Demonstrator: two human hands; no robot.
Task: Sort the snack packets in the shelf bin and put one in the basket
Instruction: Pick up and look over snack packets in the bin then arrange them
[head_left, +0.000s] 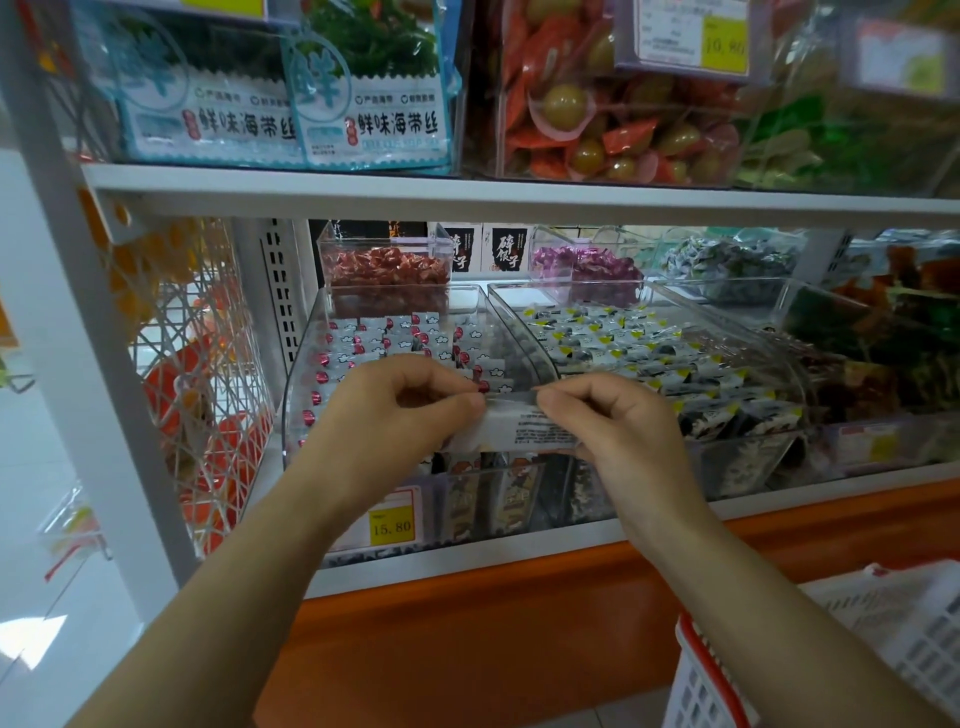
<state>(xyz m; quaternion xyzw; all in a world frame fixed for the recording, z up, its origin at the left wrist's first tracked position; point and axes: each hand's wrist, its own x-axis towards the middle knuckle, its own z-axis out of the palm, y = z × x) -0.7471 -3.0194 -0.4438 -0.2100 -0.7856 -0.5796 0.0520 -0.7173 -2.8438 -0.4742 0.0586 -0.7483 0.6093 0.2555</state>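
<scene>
My left hand (395, 410) and right hand (618, 421) each pinch a top corner of one white snack packet (519, 431), thumb against forefinger, holding it over the front edge of the clear shelf bin (304, 364) (the one with red-dotted packets (395, 338) in rows). The white basket (914, 629), red-rimmed, sits below the shelf's right end, well apart.

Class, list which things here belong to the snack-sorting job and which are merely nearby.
Job: left hand, right hand, white packet pinched between them, clear shelf bin, white basket.
Nearby: seaweed bags, yellow price tag, red candies, wire rack.
</scene>
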